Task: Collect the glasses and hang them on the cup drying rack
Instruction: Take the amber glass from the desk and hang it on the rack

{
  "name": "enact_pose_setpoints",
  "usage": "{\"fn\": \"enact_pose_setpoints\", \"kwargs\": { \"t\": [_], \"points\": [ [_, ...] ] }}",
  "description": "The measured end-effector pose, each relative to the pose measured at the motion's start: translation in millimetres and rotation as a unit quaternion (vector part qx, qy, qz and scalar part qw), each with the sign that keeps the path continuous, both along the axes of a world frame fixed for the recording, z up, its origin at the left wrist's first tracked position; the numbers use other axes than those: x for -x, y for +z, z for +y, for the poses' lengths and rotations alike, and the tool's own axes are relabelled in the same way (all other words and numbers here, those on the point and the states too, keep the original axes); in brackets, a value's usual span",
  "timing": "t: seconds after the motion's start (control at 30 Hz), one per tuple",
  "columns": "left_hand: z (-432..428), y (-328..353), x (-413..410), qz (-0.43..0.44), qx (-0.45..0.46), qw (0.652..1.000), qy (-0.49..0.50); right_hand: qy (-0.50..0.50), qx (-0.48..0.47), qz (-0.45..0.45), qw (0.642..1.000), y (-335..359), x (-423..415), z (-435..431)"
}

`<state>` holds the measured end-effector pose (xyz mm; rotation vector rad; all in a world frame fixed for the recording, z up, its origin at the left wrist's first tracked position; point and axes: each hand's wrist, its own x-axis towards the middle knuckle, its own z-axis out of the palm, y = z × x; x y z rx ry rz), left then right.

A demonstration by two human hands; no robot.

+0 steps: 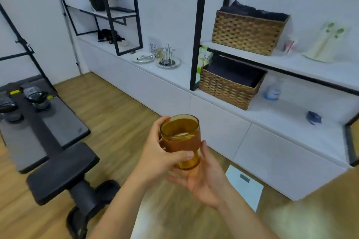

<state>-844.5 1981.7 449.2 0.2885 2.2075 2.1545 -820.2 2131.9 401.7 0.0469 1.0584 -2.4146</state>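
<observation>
The glass (180,139) is amber with a brown band. The upper basket (246,33) and lower basket (227,89) are tan weave, the worktop (287,122) white, the floor (116,106) wood-grained.

An amber glass (179,141) with a brown sleeve is held upright over the wooden floor (116,106). The left hand (159,153) grips it from the side, thumb across its front. The right hand (206,178) lies palm-up beneath its base, thumb against its side. Well beyond, on the white counter (174,75), stands the metal cup drying rack (167,55) beside a plate (142,58), with two wicker baskets (231,87) further right
</observation>
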Motion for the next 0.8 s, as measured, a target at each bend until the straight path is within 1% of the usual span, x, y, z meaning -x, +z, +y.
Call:
{"fn": "enact_pose_setpoints", "kwargs": {
  "t": [0.23, 0.47, 0.57, 0.63, 0.7, 0.8],
  "points": [
    [-4, -16, 174, 0.001, 0.002, 0.998, 0.069, 0.027, 0.023, -0.04, 0.999, -20, 201, -16],
    [-37, 8, 351, -0.018, 0.009, 0.988, 0.152, 0.082, -0.01, -0.049, 0.995, 2, 415, -40],
    [-52, 4, 414, -0.056, -0.021, 0.98, 0.19, 0.107, -0.047, -0.02, 0.993, 7, 489, -49],
    [-56, -9, 459, -0.081, -0.064, 0.974, 0.201, 0.117, -0.075, -0.01, 0.99, 6, 537, -55],
    [-61, -28, 507, -0.105, -0.107, 0.967, 0.207, 0.099, -0.108, -0.008, 0.989, 2, 585, -61],
    [-71, -57, 587, -0.141, -0.144, 0.957, 0.21, 0.058, -0.148, -0.008, 0.987, -11, 661, -69]
  ]
}}
